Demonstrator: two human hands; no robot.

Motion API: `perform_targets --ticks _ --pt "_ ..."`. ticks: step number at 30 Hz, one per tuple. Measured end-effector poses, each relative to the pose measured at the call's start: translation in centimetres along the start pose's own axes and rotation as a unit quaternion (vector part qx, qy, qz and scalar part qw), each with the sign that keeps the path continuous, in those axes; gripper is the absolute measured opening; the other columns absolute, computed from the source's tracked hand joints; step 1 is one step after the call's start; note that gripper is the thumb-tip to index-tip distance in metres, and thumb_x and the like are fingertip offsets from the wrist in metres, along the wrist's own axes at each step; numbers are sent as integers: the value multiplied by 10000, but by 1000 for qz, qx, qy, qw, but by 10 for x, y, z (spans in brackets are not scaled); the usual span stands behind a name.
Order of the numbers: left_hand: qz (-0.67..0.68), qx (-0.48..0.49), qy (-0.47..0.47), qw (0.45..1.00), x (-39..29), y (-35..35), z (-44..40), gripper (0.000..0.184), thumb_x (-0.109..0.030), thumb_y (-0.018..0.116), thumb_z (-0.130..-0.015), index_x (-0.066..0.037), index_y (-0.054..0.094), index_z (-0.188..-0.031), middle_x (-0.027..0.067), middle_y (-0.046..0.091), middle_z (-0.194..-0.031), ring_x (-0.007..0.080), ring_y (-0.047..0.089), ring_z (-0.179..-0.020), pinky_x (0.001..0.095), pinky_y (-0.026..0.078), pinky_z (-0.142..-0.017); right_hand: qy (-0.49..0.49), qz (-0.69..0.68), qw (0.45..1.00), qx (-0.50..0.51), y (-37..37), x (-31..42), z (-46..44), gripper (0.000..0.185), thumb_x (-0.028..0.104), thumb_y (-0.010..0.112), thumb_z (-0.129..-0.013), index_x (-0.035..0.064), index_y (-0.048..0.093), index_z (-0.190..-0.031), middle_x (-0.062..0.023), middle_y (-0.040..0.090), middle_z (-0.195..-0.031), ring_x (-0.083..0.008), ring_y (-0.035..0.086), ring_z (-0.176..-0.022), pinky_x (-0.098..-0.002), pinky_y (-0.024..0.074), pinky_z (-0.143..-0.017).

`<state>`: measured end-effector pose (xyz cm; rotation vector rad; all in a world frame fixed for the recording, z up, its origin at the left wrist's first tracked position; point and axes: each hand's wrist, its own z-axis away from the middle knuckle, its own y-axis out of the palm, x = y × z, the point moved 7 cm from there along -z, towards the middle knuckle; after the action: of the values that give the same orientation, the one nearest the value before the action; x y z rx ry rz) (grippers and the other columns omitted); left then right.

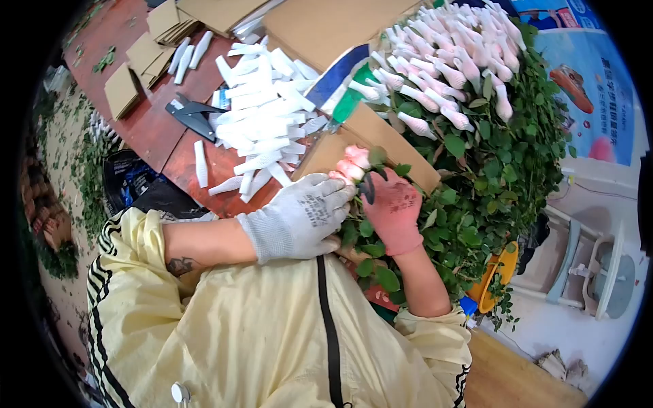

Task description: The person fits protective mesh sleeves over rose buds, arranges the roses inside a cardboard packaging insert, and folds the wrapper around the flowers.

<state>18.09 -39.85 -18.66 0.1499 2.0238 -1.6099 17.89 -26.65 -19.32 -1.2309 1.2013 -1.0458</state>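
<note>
Several pale pink roses (354, 163) lie close together over a piece of cardboard in front of me, their stems mostly hidden. My left hand (303, 212), in a white knit glove, is closed around them just below the blooms. On the other side of the blooms my right hand (394, 207), in a pink glove with dark fingertips, has its fingers curled in beside the flowers and green leaves. Whatever those fingers pinch is hidden. Loose white mesh sleeves (262, 115) are heaped beyond my left hand.
A large leafy pile of roses in mesh sleeves (456, 61) rises to the right. A black stapler-like tool (192, 117) lies by the sleeve heap. Cardboard pieces (122, 92) sit at the far left of the red table (170, 153). A pale plastic chair (578, 265) stands at right.
</note>
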Motion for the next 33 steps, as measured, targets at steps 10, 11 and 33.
perform_targets --ticks 10,11,33 --pt "-6 9 -50 999 2 6 -19 677 -452 629 -787 -1 504 -1277 204 431 -1387 333 392 -1303 454 287 -1087 41 -55 994 86 -13 -13 -1 355 297 670 -757 159 615 -1079 -73 599 -1079 -253 623 -898 -368 481 -756" --pt "1 19 -65 998 5 10 -17 698 -459 635 -783 2 491 -1287 215 416 -1399 342 380 -1313 465 278 -1090 80 -79 992 58 -20 -17 1 388 313 667 -762 169 616 -1119 -63 600 -1105 -242 623 -903 -353 480 -763" --pt "104 -318 -760 558 473 -149 223 971 -465 710 -692 -23 272 -1437 221 550 -1293 336 555 -1183 398 450 -971 99 -278 955 -20 -36 -26 46 564 -44 676 -732 -6 449 -1246 -155 479 -1239 -259 515 -1170 -354 440 -984"
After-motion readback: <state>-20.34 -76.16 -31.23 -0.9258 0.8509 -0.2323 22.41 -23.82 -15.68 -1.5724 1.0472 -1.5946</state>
